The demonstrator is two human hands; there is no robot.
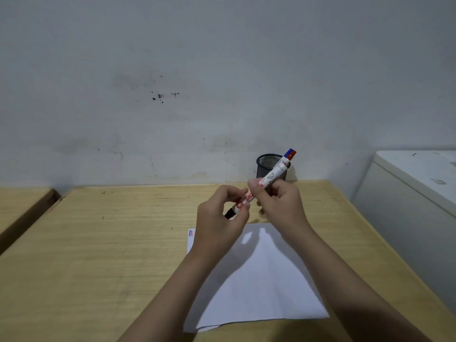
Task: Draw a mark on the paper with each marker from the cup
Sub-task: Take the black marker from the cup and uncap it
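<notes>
I hold a white marker (272, 174) with red print slantwise in both hands above the far edge of the white paper (259, 280). My left hand (217, 223) pinches the lower end by its black cap (230, 214). My right hand (281, 206) grips the barrel higher up. The black mesh cup (265, 169) stands behind the hands at the table's far edge. A red end and a blue end (290, 154) show at its right rim, in line with the held marker; I cannot tell whether they sit in the cup. Short blue and red marks (190, 233) sit on the paper's far left corner.
The wooden table (98, 243) stands against a grey wall. A white cabinet (407, 193) is close on the right. A second wooden surface (19, 206) lies at the left, across a gap.
</notes>
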